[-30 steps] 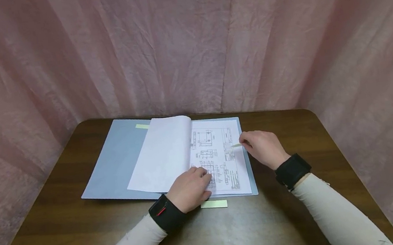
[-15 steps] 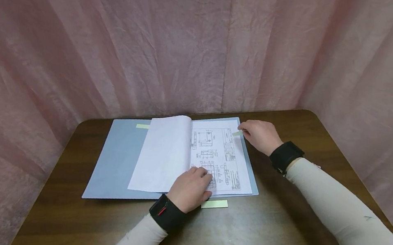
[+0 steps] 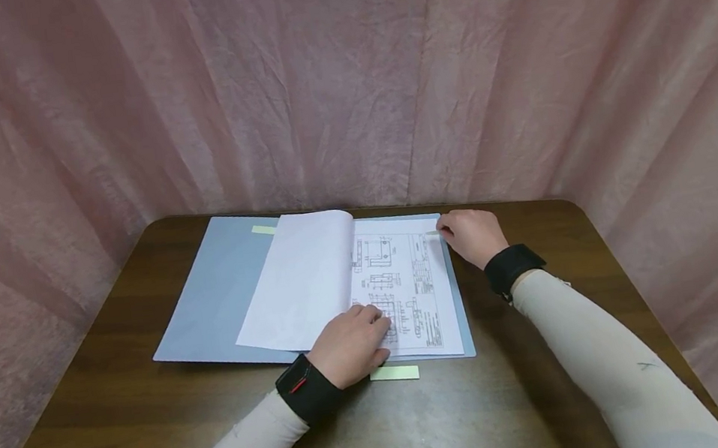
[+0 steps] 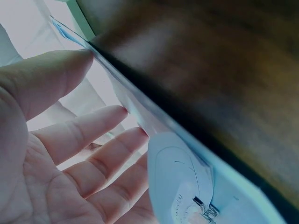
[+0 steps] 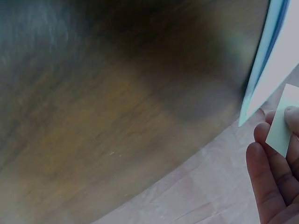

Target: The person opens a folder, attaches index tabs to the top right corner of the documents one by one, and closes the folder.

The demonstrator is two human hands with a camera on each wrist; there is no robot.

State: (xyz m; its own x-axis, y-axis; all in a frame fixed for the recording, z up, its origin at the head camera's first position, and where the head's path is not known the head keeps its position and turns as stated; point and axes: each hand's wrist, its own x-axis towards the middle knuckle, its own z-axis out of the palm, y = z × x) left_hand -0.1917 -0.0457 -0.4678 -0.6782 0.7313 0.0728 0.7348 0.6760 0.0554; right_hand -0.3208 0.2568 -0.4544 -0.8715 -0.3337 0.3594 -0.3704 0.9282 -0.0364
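A light blue folder [image 3: 205, 297] lies spread on the wooden table. White sheets [image 3: 302, 284] are turned over to its left side, and a printed technical drawing [image 3: 438, 304] shows on the right. My left hand [image 3: 351, 346] rests on the drawing's lower left part, fingers loosely spread in the left wrist view. Between thumb and fingers, my right hand [image 3: 473, 238] pinches a pale green sticky note [image 5: 280, 130] at the page's upper right edge. Another pale green strip, perhaps a small pad [image 3: 395, 374], lies on the table just below the folder.
One more pale green sticky note [image 3: 263, 230] pokes out past the turned sheets over the folder's left cover. The brown table [image 3: 467, 422] reaches back to a pink curtain [image 3: 341, 90] that hangs behind and along both sides.
My right hand has moved up along the page's right edge, toward the top corner, with the sticky note in it. The left hand has stayed on the drawing.
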